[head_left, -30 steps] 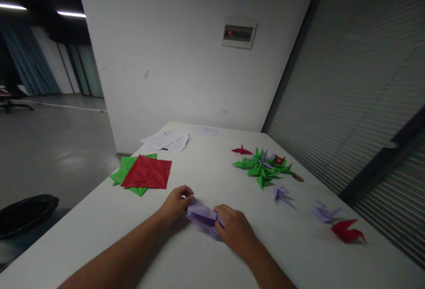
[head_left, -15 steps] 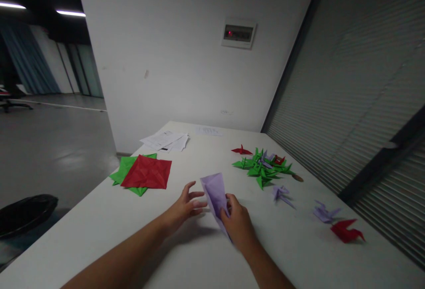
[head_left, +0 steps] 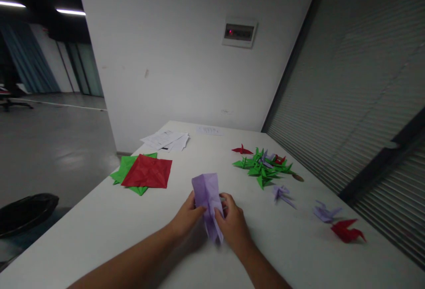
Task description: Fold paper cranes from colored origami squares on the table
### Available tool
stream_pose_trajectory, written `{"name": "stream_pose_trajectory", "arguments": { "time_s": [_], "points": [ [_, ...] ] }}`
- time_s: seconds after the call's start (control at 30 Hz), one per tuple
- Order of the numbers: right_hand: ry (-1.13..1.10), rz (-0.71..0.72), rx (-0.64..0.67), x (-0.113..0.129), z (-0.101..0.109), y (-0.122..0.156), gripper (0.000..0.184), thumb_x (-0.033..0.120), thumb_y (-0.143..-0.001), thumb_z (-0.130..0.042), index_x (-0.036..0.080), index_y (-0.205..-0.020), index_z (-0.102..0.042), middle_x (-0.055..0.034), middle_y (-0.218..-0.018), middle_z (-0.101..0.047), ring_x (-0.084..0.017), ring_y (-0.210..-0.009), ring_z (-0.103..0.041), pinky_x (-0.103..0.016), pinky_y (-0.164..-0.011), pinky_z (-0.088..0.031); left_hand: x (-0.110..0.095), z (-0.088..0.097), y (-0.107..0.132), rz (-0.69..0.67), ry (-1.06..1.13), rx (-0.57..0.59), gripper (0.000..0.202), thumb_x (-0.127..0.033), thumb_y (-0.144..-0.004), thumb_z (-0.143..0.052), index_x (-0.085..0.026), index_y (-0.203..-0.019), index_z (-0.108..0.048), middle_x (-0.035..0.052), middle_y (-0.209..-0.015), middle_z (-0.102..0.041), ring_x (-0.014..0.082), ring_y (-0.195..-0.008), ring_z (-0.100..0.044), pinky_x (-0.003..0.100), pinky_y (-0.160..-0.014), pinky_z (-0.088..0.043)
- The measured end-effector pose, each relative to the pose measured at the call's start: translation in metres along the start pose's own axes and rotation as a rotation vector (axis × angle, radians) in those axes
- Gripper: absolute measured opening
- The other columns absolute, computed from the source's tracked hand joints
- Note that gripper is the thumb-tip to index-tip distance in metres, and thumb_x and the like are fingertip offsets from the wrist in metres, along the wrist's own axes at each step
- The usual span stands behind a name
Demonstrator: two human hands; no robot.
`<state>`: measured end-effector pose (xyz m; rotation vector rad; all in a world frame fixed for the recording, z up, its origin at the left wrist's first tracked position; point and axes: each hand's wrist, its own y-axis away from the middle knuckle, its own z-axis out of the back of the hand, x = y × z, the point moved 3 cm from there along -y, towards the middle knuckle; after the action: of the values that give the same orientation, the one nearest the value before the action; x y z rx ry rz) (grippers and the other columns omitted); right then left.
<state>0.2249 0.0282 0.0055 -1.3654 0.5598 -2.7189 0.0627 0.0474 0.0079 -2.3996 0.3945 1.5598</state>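
A partly folded lilac paper (head_left: 207,196) stands upright just above the white table (head_left: 99,227), near its front middle. My left hand (head_left: 186,220) pinches its left side with closed fingers. My right hand (head_left: 232,222) grips its right side, thumb and fingers pressed on the paper. The lower tip of the paper hangs between my two hands.
Flat red and green paper squares (head_left: 146,173) lie to the left. White printed sheets (head_left: 166,140) sit at the far edge. A pile of green, red and lilac folded cranes (head_left: 264,167) lies to the right, with lilac cranes (head_left: 282,194) and a red crane (head_left: 347,230) nearer.
The lilac paper was lifted off the table and turned upright. My left hand let go, opened, and has now closed on the paper again.
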Motion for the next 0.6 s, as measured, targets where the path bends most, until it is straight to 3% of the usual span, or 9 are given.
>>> {"name": "stream_pose_trajectory", "arguments": {
  "time_s": [0.13, 0.3, 0.47, 0.6],
  "points": [
    [-0.173, -0.067, -0.010, -0.010, 0.006, -0.005, 0.036, 0.029, -0.082, -0.060, 0.020, -0.116, -0.059, -0.0083, -0.093, -0.076, -0.023, -0.078, -0.074, -0.032, -0.071, -0.057, 0.001, 0.016, -0.008, 0.096, -0.069, -0.098, 0.040, -0.022, -0.071, -0.071, -0.015, -0.111, -0.071, 0.0093, -0.100, -0.077, 0.0290, -0.092, -0.071, 0.038, -0.081, -0.054],
    [-0.345, -0.123, -0.017, -0.029, 0.014, -0.013, 0.031, 0.036, -0.079, -0.065, 0.017, -0.104, -0.063, -0.0124, -0.094, -0.077, -0.027, -0.083, -0.074, -0.035, -0.072, -0.058, 0.001, 0.043, -0.020, 0.082, -0.242, -0.236, 0.027, -0.024, -0.068, -0.071, -0.013, -0.093, -0.075, 0.0067, -0.083, -0.076, 0.0261, -0.082, -0.069, 0.034, -0.076, -0.051],
    [-0.438, -0.199, -0.012, -0.048, 0.016, -0.019, 0.030, 0.041, -0.076, -0.069, 0.016, -0.093, -0.069, -0.0125, -0.092, -0.077, -0.031, -0.089, -0.073, -0.038, -0.078, -0.057, -0.003, 0.060, -0.026, 0.053, -0.346, -0.256, 0.028, -0.032, -0.067, -0.076, -0.013, -0.086, -0.076, 0.0066, -0.081, -0.074, 0.0251, -0.080, -0.066, 0.030, -0.069, -0.047],
    [-0.553, -0.269, -0.006, -0.053, 0.019, -0.019, 0.035, 0.044, -0.073, -0.074, 0.016, -0.093, -0.071, -0.0103, -0.089, -0.077, -0.031, -0.089, -0.072, -0.038, -0.079, -0.057, -0.001, 0.069, -0.029, 0.109, -0.407, -0.256, 0.038, -0.042, -0.067, -0.077, -0.012, -0.089, -0.075, 0.0034, -0.074, -0.067, 0.0153, -0.061, -0.053, 0.024, -0.053, -0.032]
  ]
}}
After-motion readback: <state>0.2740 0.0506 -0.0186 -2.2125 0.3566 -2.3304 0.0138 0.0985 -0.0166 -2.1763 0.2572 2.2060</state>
